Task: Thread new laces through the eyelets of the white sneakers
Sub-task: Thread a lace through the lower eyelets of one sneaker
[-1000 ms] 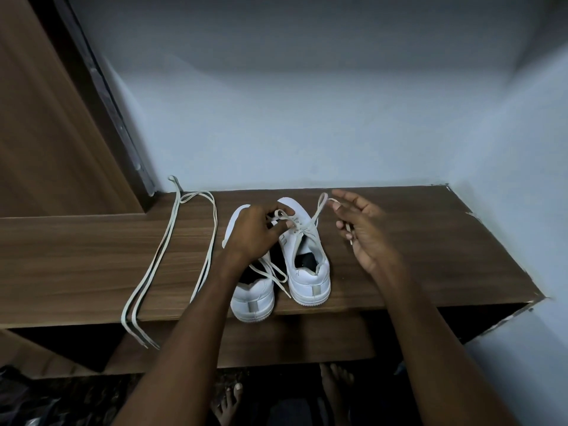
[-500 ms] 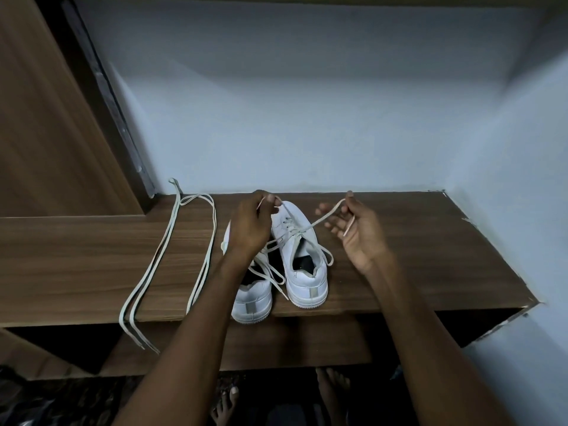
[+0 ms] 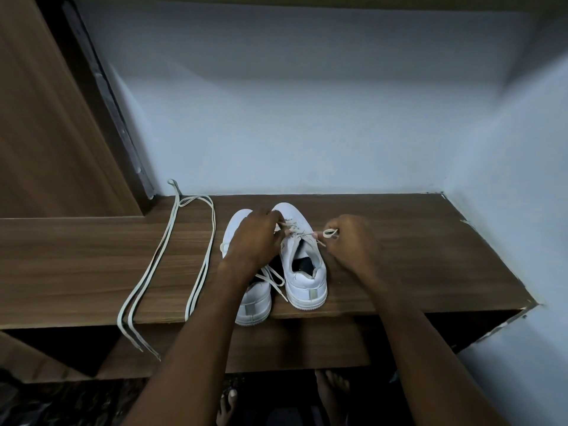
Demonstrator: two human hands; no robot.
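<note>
Pale blue walls close in a wooden shelf [image 3: 399, 256] at its back and right edges. Two white sneakers stand side by side near the shelf's front edge, heels toward the person. The left hand [image 3: 255, 238] lies over the left sneaker [image 3: 255, 305], its fingers curled at the laced part of the right sneaker [image 3: 304, 272], pinching the lace [image 3: 296, 232] there. The right hand [image 3: 350, 241], just right of that shoe, grips a small loop of the same lace between curled fingers. Loose lace ends [image 3: 273, 279] trail between the heels. A spare pair of laces [image 3: 166, 262] lies in long loops toward the shelf's left side, its ends hanging over the front edge.
</note>
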